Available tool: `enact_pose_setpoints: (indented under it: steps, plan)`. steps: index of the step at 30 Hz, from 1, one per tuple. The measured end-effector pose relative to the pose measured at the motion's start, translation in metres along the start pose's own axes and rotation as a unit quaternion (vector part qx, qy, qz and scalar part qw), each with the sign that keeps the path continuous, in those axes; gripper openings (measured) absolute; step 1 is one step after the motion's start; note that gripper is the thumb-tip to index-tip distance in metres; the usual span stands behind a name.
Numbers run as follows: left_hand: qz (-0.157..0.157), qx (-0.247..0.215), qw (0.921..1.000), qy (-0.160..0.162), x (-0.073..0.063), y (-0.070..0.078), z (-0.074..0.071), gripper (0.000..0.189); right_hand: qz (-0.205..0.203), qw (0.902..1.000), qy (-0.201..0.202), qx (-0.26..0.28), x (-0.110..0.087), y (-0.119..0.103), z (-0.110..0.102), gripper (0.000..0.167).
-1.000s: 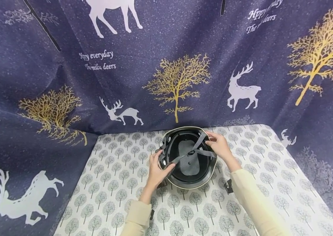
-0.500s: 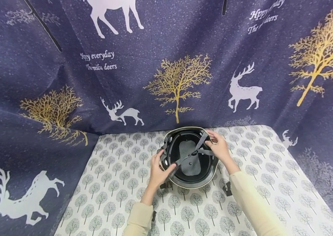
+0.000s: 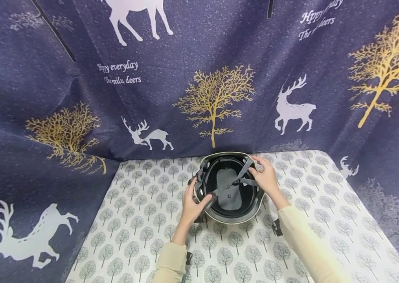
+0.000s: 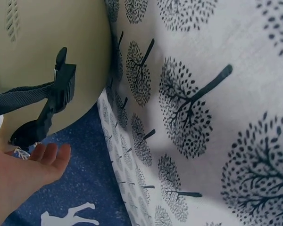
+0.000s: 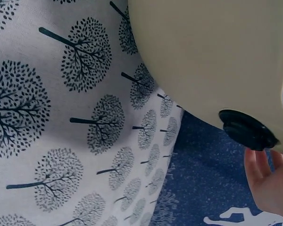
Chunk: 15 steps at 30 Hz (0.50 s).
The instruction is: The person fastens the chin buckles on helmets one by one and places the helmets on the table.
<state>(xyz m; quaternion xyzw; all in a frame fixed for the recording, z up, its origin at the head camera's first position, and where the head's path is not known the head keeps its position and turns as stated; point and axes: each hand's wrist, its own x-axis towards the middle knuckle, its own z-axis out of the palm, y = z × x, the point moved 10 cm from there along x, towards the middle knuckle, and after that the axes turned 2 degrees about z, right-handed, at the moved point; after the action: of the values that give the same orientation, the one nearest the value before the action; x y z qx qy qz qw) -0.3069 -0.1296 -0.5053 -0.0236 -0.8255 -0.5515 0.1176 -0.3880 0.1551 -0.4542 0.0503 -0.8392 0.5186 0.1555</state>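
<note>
A cream helmet (image 3: 236, 217) is held upside down over the table, its dark padded inside facing up in the head view. Grey chin straps (image 3: 244, 168) cross its opening and meet near the middle. My left hand (image 3: 193, 206) grips the left rim, thumb over the inside and fingers along the outer side. On the opposite rim, my right hand (image 3: 265, 175) holds the helmet near the strap. The left wrist view shows a black buckle (image 4: 62, 89) with a strap against the cream shell, above my fingers. A round black fitting (image 5: 247, 129) sits on the shell beside my right fingertips.
Below is a table with a white tree-print cloth (image 3: 132, 243). A dark blue curtain (image 3: 185, 39) with deer and golden trees hangs close behind the helmet and along both sides.
The helmet has shifted slightly right, and its near edge sits a little higher. Both hands have moved with it, keeping their grip on the rim.
</note>
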Motion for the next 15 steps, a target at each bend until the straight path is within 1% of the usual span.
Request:
enact_pose_setpoints:
  steps: [4,8,11,15]
  plan:
    - [0.003,-0.002,0.9999,-0.012,0.001,0.001,0.001,0.082,-0.027,0.9993,0.018,-0.016,-0.001,-0.009,-0.005,0.042]
    - [-0.001,-0.006,0.9999,-0.015,0.002,0.0,0.0,0.083,-0.045,0.999,0.009,-0.002,-0.001,-0.017,-0.003,0.041]
    - [0.0,-0.009,0.9999,-0.007,0.003,0.001,-0.002,0.082,-0.061,0.9981,0.004,0.009,-0.002,-0.025,-0.001,0.041]
    - [0.004,-0.017,0.9998,0.006,0.002,0.0,-0.005,0.076,-0.076,0.9969,0.006,0.015,-0.005,-0.034,0.0,0.04]
